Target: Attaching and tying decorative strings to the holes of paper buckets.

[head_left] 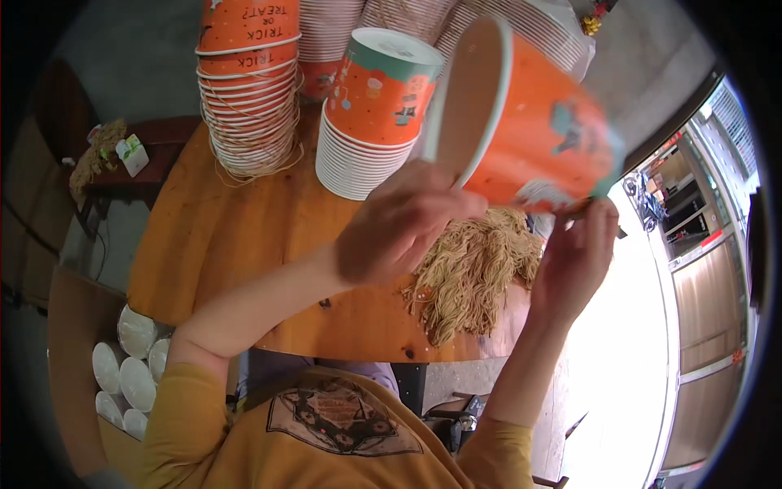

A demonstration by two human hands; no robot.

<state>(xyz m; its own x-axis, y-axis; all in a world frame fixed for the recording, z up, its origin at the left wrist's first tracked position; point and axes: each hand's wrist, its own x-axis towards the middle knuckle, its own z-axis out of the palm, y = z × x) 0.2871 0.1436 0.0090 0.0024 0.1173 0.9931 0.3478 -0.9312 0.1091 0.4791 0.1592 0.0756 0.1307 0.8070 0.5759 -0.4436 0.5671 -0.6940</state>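
Orange, one bucket (546,122) occupies the grip of the left hand (403,220) and right hand (575,257) (one string heap (472,277) lies nearby).

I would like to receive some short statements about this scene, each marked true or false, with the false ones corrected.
1. The left hand and right hand both hold the orange cup. True.
2. The orange cup's opening faces right. False: it faces left.
3. The tan strands lie on the floor. False: the strands lie on the wooden table.
4. Loose strings hang around the leftmost cup stack. True.
5. The sleeves are blue. False: the sleeves are yellow.
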